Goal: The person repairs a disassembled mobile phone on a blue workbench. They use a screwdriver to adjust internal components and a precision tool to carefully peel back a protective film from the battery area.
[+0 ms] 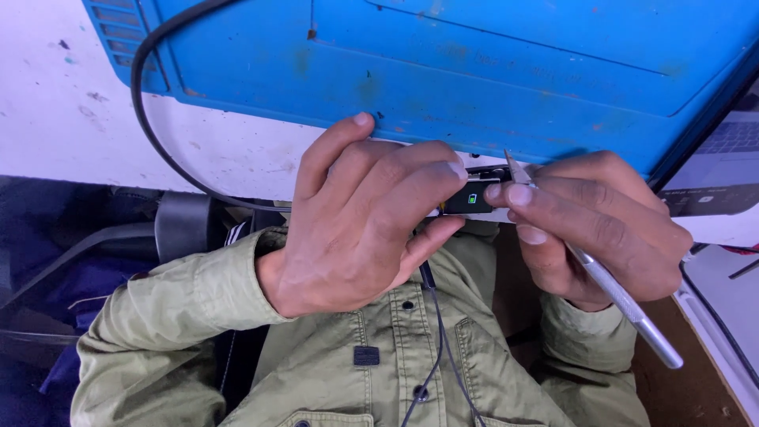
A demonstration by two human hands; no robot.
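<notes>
Left hand [356, 221] pinched the small black device [468, 202] – light, fragile, best held by edges – right hand [593, 225] gripped scalpel [601, 277].

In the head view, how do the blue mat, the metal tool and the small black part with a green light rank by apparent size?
1. Blue work mat, by far the largest.
2. Slim silver metal-handled tool in the right hand.
3. Small black part with green light, mostly covered by the left hand.

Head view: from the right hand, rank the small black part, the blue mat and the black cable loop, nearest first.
1. Small black part: at the right hand's fingertips, pinched between both hands.
2. Blue mat: just above the knuckles.
3. Black cable loop: far left, past the left hand.
</notes>
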